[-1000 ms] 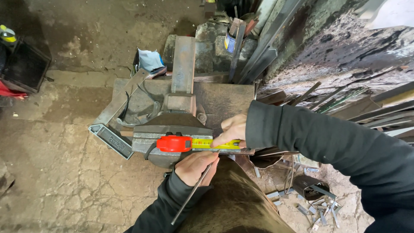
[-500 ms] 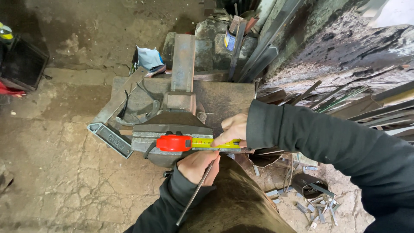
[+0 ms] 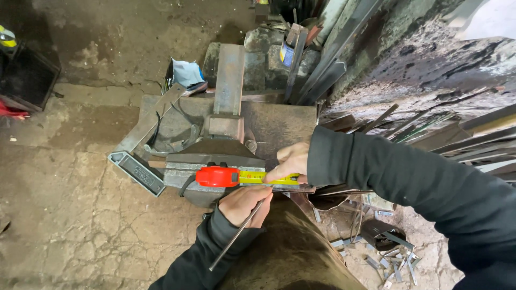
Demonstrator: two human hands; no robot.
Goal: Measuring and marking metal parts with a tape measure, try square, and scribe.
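— red tape measure [image 3: 217, 176] case sits on the front of the vise [image 3: 215, 153], its yellow blade run out to the right along a flat metal strip [image 3: 298, 188] held there.

— who holds what?

— right hand [image 3: 288, 162] has its fingers pinched down on the blade near its far end, pressing it to the strip. left hand [image 3: 244, 204] is just below the case, fingers curled shut around a thin metal rod [image 3: 236, 237] that slants down past the sleeve; its tip points up at the blade.

— so how far along is it?

— judging by this, the tape is laid and held, the rod tip is close to the blade, but i can't see any mark on the strip. so the measuring looks set up, the marking not visibly done.

— room to move?

— tight on the right: leaning steel bars [image 3: 462, 134] and a rough wall crowd the right forearm, and offcuts [image 3: 392, 258] lie on the floor below. behind the vise stand a steel block [image 3: 228, 78] and a pile of stock. left side is freer, cracked concrete floor [image 3: 70, 215], with an angled channel piece [image 3: 137, 172] jutting off the bench's left corner, an edge to mind. the strip's right end overhangs the vise.
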